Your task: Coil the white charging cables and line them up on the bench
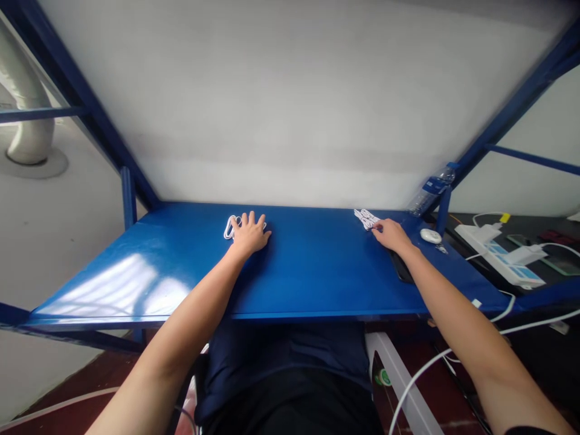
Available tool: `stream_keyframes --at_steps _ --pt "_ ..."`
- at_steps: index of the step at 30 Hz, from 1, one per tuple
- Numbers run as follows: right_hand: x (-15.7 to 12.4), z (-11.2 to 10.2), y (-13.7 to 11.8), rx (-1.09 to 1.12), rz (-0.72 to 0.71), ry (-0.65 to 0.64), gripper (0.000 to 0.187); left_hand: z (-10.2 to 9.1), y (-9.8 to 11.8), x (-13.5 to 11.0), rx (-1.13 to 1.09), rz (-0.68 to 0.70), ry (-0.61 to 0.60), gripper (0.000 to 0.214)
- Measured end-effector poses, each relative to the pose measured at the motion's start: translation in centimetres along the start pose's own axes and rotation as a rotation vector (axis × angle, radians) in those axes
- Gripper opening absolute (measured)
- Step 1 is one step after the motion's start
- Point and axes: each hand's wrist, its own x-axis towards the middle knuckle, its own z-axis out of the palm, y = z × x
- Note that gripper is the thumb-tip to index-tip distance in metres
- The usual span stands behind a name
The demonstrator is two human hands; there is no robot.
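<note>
My left hand point(250, 234) lies palm down on the blue metal table point(312, 266), fingers spread, with a white coiled cable point(231, 228) partly under its fingertips. My right hand point(392, 235) rests further right, its fingertips at the end of a white strip with a black pattern point(366, 219). I cannot tell whether those fingers grip the strip. A black phone-like slab point(401, 267) lies partly hidden beside my right wrist. A white computer mouse point(430, 235) sits just right of that hand.
A clear plastic water bottle point(432, 190) stands at the table's back right corner. To the right, on a lower dark surface, lies a white power strip point(498, 254) with white cables. Blue steel frame bars point(128, 196) rise around the table.
</note>
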Motion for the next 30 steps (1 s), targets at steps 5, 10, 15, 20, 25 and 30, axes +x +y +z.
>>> stream_keyframes --at_steps 5,10,15,20,25,30 --pt "2.7 0.5 -2.6 0.0 0.095 -0.021 0.043 1.3 -1.4 0.9 -0.042 -0.067 -0.015 0.05" --pt "4.5 1.0 -4.4 -0.041 0.259 -0.143 0.038 1.5 -2.9 1.2 -0.069 -0.172 -0.005 0.05" --pt "4.6 0.6 -5.0 0.171 0.267 0.056 0.029 1.0 -3.2 1.3 -0.066 -0.251 0.049 0.051" --pt "3.0 -0.4 -9.8 1.005 0.146 -0.067 0.023 -0.3 -1.1 1.1 -0.416 -0.037 0.197 0.046" --pt "-0.6 -0.3 -17.7 1.509 -0.192 -0.522 0.03 -1.0 3.0 -0.2 -1.349 0.314 -0.146 0.05" --pt "-2.9 1.1 -20.6 1.636 -0.2 -0.652 0.027 -0.6 4.2 -1.0 -1.602 0.36 -0.212 0.048"
